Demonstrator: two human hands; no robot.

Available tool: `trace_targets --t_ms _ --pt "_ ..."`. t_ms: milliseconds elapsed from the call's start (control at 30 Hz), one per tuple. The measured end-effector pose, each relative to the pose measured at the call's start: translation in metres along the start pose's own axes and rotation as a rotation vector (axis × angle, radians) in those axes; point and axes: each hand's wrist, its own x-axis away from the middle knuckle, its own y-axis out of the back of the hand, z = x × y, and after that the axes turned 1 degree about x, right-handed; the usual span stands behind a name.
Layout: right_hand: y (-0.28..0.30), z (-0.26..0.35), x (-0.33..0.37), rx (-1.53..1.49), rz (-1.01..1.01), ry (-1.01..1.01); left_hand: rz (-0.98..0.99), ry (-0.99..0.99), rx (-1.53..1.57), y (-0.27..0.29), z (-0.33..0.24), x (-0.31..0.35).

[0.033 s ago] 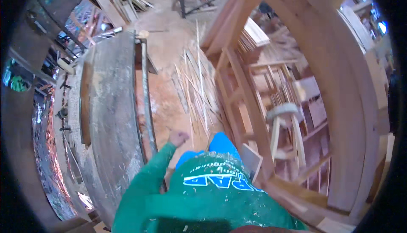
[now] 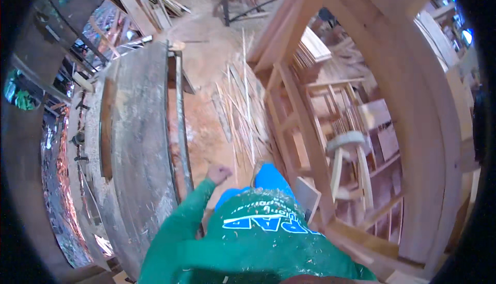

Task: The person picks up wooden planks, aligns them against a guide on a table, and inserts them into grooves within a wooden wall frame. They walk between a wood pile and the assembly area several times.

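Observation:
My left hand (image 2: pixel 219 173) hangs low in front of me, its fingers curled in and nothing visible in them. It is just right of the metal pipe (image 2: pixel 182 124) along the workbench edge, apart from it, with the sawdust-covered floor below. My right hand is out of view. Right of my body stands a large wooden frame (image 2: pixel 431 124) with a curved, thick member and slatted side rails. A small flat board (image 2: pixel 307 197) is beside my right leg, close to the frame's lower rail.
A long, worn workbench (image 2: pixel 139 113) runs along my left. Thin wood strips (image 2: pixel 238 113) lie scattered on the floor ahead. A dark metal stand (image 2: pixel 248 0) is farther off. Through the frame show a stool (image 2: pixel 347 140) and stacked boards (image 2: pixel 312 45). Planks (image 2: pixel 135 5) lean at the far left.
The whole view has shifted slightly, with the bench and frame a little farther right and lower in the picture. My left hand keeps nearly the same pose.

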Motion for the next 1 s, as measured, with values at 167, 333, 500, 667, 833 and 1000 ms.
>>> trace_targets --t_ms 167,333,500,667,833,1000 --pt "-0.012 0.024 -0.126 0.054 -0.013 0.008 -0.025 -0.033 0.046 0.016 -0.016 -0.020" --pt "-0.039 0.071 -0.264 0.155 -0.090 0.114 -0.094 -0.044 0.066 0.059 -0.080 -0.107" --pt "-0.015 0.170 -0.369 0.169 -0.106 0.269 -0.075 -0.088 -0.081 0.121 -0.156 -0.189" --pt "0.105 0.306 -0.371 -0.049 0.042 0.297 -0.231 -0.114 -0.101 0.190 -0.202 -0.241" --pt "0.199 0.449 -0.345 -0.097 -0.108 0.484 -0.244 0.018 -0.015 0.229 -0.210 -0.259" --pt "0.284 0.590 -0.340 -0.074 0.006 0.661 -0.091 0.080 0.081 0.270 -0.209 -0.317"
